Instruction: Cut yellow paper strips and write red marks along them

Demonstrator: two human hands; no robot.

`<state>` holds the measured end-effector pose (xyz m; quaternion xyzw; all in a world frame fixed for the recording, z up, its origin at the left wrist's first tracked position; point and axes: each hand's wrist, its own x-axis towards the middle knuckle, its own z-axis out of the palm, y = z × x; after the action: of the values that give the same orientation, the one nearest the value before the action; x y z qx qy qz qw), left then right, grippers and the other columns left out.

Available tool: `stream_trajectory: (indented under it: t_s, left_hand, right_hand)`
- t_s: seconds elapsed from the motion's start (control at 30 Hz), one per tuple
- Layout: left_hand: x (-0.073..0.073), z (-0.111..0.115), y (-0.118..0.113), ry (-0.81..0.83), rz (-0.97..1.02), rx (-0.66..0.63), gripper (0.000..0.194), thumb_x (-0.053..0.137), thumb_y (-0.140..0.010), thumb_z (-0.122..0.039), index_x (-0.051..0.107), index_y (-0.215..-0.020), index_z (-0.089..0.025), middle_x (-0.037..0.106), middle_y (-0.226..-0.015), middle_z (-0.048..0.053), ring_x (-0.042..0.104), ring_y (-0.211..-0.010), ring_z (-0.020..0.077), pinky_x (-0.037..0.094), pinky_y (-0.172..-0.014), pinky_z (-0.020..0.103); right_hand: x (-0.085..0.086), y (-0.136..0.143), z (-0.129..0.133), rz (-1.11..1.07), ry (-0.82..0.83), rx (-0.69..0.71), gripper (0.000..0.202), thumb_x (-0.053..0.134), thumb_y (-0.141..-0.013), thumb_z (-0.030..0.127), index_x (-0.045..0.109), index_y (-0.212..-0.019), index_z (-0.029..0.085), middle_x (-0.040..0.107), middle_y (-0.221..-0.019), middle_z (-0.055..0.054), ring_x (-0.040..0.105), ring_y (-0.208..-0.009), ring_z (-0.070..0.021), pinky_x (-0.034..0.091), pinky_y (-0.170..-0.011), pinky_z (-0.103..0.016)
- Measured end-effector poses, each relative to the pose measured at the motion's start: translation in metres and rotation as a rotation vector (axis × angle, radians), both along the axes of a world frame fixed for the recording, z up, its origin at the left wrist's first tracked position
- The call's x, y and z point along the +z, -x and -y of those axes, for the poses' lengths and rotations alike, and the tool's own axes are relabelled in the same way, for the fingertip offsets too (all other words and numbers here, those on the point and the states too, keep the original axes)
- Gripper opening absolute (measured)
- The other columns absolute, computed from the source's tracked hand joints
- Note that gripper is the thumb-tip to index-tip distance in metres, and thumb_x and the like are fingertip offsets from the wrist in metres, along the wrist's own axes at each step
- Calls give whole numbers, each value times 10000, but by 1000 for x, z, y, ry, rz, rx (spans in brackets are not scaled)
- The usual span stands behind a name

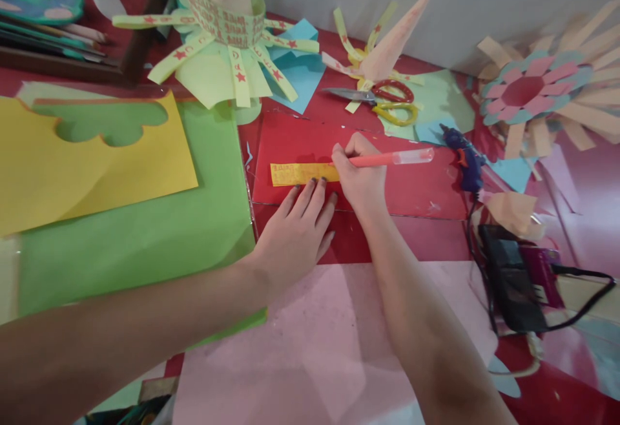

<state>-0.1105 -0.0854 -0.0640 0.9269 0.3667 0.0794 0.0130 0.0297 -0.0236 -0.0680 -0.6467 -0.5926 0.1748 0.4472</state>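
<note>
By the grey wall (479, 5), red card (416, 186) beneath yellow strip (305, 174).

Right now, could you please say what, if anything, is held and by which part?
The right hand grips the red pen near its tip; the left hand rests on the yellow paper strip.

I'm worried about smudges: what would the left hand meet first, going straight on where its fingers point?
The left hand would first meet the yellow strip, which it appears to touch now. Past that, probably the pen or right hand, though depth is unclear.
</note>
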Motion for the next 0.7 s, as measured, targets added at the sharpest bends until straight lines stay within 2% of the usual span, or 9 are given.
stream_trajectory:
  t_s: [0.17,0.33,0.63,0.7]
  left_hand:
    - [0,0,0,2,-3,0,473,311,-927,-283,420,-1315,-35,421,-1374,213,399,-1268,320,351,-1025,438]
    - [0,0,-1,9,1,4,473,314,-928,-288,420,-1316,-39,415,-1378,213,398,-1269,322,350,-1025,438]
    - [1,1,0,18,5,0,473,309,-928,-280,417,-1318,-35,409,-1382,217,393,-1272,321,345,-1028,439]
    - [1,1,0,23,5,3,475,312,-928,-281,412,-1322,-34,406,-1383,219,392,-1273,323,342,-1028,442]
  right_hand:
    - [0,0,-1,-20,27,-7,348,495,-714,118,210,-534,208,200,-521,79,230,-498,-50,273,-486,-211]
    - [-1,-2,-1,-42,18,12,356,502,-757,180,222,-540,210,217,-518,79,242,-497,-51,264,-487,-217]
    - [-1,-1,-1,-63,17,22,352,501,-740,149,229,-526,213,216,-512,80,244,-490,-54,270,-483,-221]
    - [-2,-3,-1,-62,-10,-11,347,500,-733,146,228,-526,212,218,-510,81,243,-492,-53,269,-486,-221]
